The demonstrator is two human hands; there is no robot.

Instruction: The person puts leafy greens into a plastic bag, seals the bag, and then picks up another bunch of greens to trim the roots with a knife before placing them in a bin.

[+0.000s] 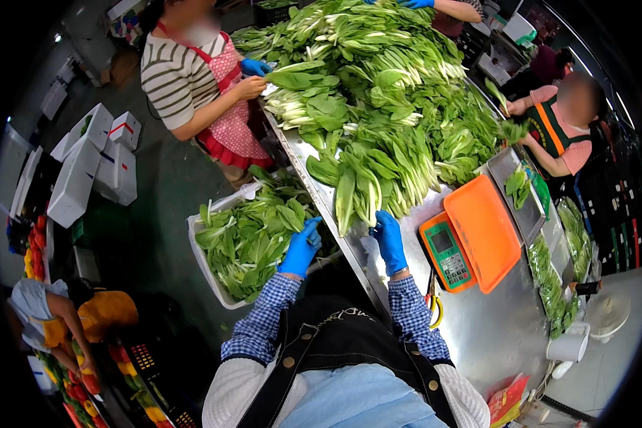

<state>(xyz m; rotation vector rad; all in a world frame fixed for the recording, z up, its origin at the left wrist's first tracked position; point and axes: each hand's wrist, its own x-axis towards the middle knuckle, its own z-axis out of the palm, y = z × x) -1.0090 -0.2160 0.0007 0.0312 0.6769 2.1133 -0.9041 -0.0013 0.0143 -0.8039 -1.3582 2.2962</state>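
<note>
In blue gloves, both my hands are at the near end of a metal table (pixel 310 160) heaped with leafy greens (pixel 396 135). My right hand (pixel 388 239) pinches the white stem end of a leafy green stalk (pixel 367 187) at the pile's near edge. Just off the table's left edge, my left hand (pixel 302 247) hangs above a white bin (pixel 205 267) full of loose green leaves (pixel 253 235). Its fingers look loosely apart, and I see nothing held in them.
An orange and green digital scale (pixel 481 232) sits to my right, yellow-handled scissors (pixel 434 303) nearer. Bagged greens (pixel 549 278) lie beyond. Co-workers stand left, right and across the table, one in a red apron (pixel 232 107). White foam boxes (pixel 85 171) stand on the left floor.
</note>
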